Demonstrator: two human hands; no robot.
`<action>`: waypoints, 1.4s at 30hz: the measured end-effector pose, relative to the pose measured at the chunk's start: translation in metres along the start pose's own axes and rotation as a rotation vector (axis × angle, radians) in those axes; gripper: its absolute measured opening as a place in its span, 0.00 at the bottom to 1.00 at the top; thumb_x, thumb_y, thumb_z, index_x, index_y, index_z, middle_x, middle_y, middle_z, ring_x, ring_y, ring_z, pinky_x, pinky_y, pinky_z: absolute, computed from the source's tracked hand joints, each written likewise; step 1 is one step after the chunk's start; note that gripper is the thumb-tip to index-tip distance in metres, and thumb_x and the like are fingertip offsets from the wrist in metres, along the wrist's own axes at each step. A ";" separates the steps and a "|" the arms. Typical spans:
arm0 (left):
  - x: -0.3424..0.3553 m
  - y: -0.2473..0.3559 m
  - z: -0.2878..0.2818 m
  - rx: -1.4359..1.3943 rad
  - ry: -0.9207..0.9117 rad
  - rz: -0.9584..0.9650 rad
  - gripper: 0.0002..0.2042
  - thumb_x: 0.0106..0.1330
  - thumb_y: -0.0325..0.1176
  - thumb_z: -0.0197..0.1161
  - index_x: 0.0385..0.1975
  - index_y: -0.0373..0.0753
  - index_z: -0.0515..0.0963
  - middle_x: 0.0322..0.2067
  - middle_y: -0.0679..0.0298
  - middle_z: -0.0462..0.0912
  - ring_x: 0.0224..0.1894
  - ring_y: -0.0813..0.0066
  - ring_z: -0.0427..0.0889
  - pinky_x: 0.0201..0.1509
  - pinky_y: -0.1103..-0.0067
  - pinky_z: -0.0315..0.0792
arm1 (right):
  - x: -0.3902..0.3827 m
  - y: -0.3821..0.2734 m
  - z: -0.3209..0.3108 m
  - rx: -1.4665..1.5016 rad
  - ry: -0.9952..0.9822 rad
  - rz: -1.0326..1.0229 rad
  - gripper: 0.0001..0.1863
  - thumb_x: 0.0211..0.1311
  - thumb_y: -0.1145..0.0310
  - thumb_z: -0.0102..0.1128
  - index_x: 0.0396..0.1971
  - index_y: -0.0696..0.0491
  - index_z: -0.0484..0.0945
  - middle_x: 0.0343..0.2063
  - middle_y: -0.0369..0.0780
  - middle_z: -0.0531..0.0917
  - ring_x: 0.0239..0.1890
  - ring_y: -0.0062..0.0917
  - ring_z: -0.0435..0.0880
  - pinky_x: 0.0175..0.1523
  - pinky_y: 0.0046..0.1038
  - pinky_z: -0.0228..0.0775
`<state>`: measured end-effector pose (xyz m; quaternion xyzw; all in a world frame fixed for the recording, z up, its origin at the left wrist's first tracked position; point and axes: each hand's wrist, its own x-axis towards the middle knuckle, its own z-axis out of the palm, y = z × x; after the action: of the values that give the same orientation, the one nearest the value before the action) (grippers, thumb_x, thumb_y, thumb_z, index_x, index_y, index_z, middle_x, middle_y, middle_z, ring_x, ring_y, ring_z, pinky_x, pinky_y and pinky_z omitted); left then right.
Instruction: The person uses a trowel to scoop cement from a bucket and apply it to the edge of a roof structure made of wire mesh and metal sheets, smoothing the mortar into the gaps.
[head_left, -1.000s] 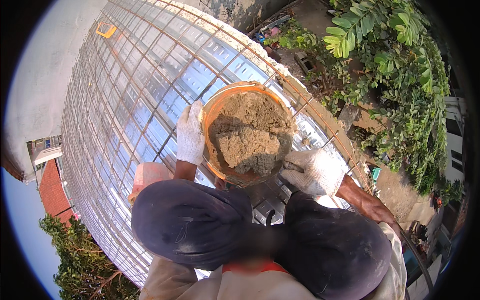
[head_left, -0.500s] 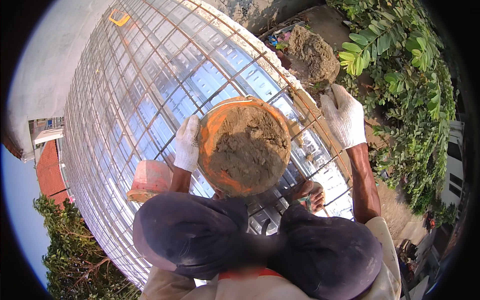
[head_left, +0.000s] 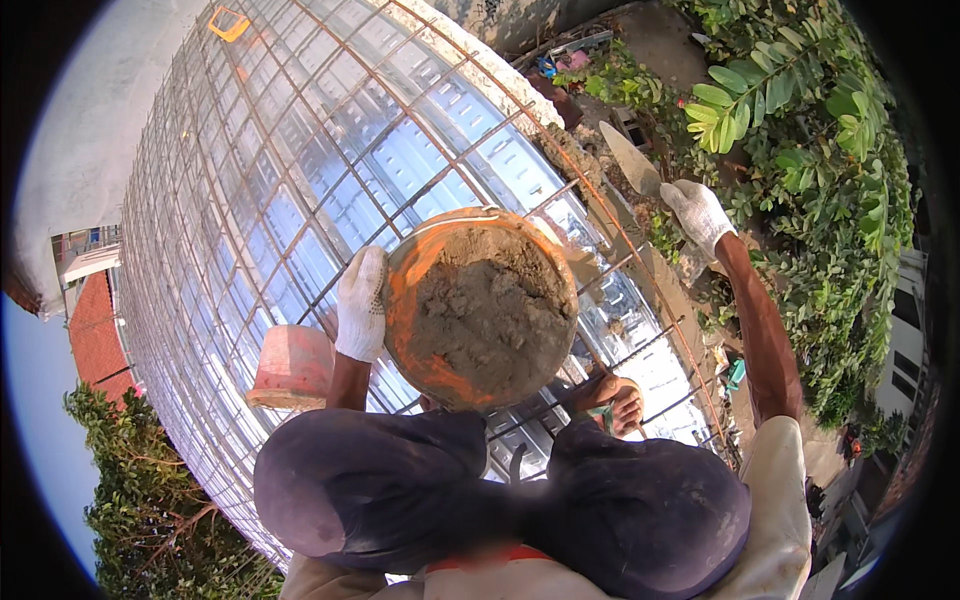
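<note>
An orange bucket (head_left: 405,345) stands in front of my knees, well filled with grey-brown wet mortar (head_left: 495,310). My left hand (head_left: 362,305), in a white knit glove, is closed on the bucket's left rim. My right hand (head_left: 697,212), gloved the same way, reaches out past the slab's right edge and grips a trowel. Its pointed blade (head_left: 630,158) shows its flat face, with no lump of mortar on it; the handle is hidden inside my fist.
A rusty rebar grid (head_left: 375,75) lies over shiny corrugated metal decking (head_left: 405,160). A faded red bucket (head_left: 293,360) lies tipped on the left. An orange square-shaped object (head_left: 229,24) sits far left. Beyond the right edge is a drop with leafy branches (head_left: 800,170). My sandalled foot (head_left: 615,402) rests on the grid.
My right hand has moved slightly outward and down to the right. The big mortar lump on the trowel has come off, baring the blade. My left hand stays on the bucket.
</note>
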<state>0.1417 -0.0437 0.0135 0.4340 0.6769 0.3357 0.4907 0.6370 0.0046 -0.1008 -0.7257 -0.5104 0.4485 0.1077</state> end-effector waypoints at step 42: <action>0.000 0.007 0.008 0.020 -0.001 -0.006 0.18 0.82 0.49 0.56 0.39 0.38 0.77 0.32 0.74 0.70 0.35 0.85 0.64 0.40 0.82 0.63 | 0.130 -0.037 0.049 -0.571 -0.077 -0.586 0.18 0.75 0.54 0.56 0.40 0.55 0.83 0.34 0.52 0.87 0.39 0.54 0.86 0.46 0.50 0.79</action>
<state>0.1514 -0.0403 0.0176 0.4371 0.6812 0.3274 0.4876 0.5857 0.1159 -0.1767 -0.5330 -0.8031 0.2662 0.0062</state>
